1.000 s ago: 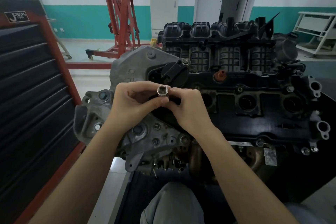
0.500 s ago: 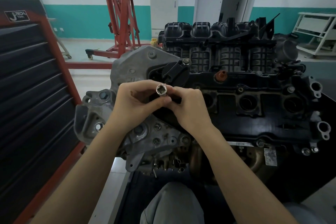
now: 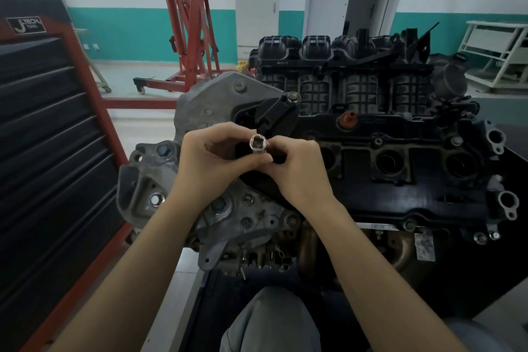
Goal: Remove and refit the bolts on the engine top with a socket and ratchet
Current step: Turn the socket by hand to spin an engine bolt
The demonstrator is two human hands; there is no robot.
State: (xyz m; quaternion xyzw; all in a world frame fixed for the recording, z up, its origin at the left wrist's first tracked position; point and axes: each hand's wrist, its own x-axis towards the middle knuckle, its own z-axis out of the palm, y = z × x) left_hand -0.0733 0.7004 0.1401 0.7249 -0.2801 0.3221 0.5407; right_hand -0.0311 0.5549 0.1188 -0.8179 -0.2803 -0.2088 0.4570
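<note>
A silver socket (image 3: 258,144) stands upright over the left end of the black engine top (image 3: 400,180), its square drive hole facing me. My left hand (image 3: 213,163) pinches the socket between thumb and fingers from the left. My right hand (image 3: 297,171) pinches it from the right, fingers curled around its lower part. What the socket sits on is hidden by my fingers. A bolt head (image 3: 293,96) shows on the black bracket just behind. No ratchet is in view.
A red and black tool cabinet (image 3: 51,137) stands close on the left. A red engine hoist (image 3: 188,37) is behind it. The black intake manifold (image 3: 343,66) rises at the engine's rear. A white rack (image 3: 497,54) is far right. My knee (image 3: 271,320) is below.
Both hands and the socket have shifted very slightly left, and the fingers have turned a little around the socket. Nothing else has moved.
</note>
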